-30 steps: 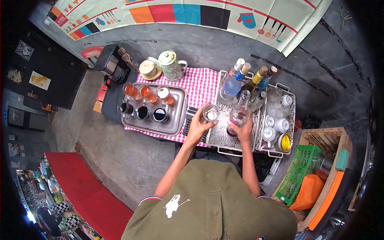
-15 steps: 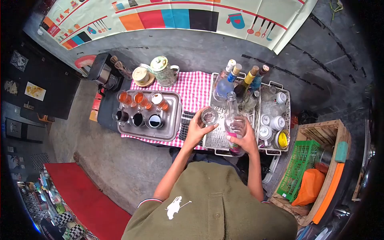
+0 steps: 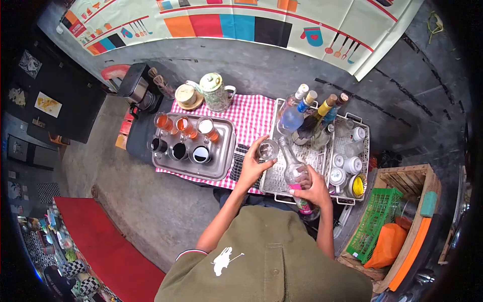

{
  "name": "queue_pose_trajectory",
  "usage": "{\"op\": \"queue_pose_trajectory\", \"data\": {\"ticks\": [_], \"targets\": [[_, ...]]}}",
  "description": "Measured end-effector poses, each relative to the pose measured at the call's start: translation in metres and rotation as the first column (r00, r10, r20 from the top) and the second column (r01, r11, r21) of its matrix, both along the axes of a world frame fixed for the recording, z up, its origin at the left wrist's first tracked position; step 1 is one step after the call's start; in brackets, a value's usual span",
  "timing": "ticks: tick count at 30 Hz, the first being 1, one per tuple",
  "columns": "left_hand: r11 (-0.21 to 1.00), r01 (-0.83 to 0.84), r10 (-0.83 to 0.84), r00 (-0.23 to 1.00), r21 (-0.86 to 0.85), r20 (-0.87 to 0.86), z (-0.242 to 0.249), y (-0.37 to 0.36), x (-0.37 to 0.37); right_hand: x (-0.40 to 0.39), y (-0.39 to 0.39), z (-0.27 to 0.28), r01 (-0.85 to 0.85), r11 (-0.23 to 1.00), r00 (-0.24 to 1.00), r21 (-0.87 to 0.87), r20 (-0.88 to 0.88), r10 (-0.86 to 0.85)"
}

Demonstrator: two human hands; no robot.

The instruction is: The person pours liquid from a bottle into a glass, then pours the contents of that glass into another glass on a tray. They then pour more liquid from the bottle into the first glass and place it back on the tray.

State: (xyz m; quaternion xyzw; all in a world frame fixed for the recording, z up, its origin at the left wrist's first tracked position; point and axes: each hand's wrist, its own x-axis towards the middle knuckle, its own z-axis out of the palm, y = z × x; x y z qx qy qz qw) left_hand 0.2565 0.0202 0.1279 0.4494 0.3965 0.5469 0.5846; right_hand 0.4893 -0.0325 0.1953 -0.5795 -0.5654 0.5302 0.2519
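My left hand (image 3: 252, 167) is closed around a small clear glass (image 3: 267, 150), seen from above over the left part of a metal rack (image 3: 274, 176). My right hand (image 3: 314, 187) grips a clear glass bottle (image 3: 294, 168) with a pink label around its lower body. The bottle tilts, its neck leaning up and left so that the mouth comes close to the glass rim. Just behind the two hands, several corked bottles (image 3: 292, 121) stand in the back of the rack.
To the left, a grey tray (image 3: 221, 168) holds several glasses of red and dark drinks on a checked cloth (image 3: 254, 113). Behind it stand a floral jug (image 3: 215, 95) and a coffee maker (image 3: 136, 88). White-lidded jars (image 3: 352, 165) fill the right rack; a wooden crate (image 3: 402, 176) stands beyond.
The bottle has gone from nearly upright to tilted, its neck now nearer the glass and its base swung right. My left hand still holds the glass. The camera view has shifted slightly.
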Motion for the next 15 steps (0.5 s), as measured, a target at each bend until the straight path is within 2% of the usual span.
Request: {"op": "queue_pose_trajectory", "data": {"ticks": [3,6,10,13,15], "targets": [[0.999,0.011,-0.012,1.0,-0.033,-0.006,0.0,0.003,-0.001,0.002,0.003,0.0,-0.064,0.996,0.995,0.061,0.082,0.059],[0.999,-0.021,0.022,0.999,0.031,-0.036,0.003,0.002,0.001,0.003,0.005,0.004,-0.102,0.995,0.99,0.019,0.097,0.1],[0.999,-0.031,0.031,0.999,0.014,-0.008,0.009,-0.001,0.003,0.005,0.009,0.005,-0.171,0.985,0.971,-0.017,0.165,0.172],[0.997,-0.053,0.058,0.995,0.058,-0.087,0.007,-0.003,0.003,0.007,0.009,0.008,-0.204,0.979,0.959,0.012,0.206,0.197],[0.994,-0.069,0.078,0.99,0.081,-0.118,0.001,-0.004,0.003,0.007,0.01,0.012,-0.203,0.979,0.958,-0.034,0.2,0.205]]}}
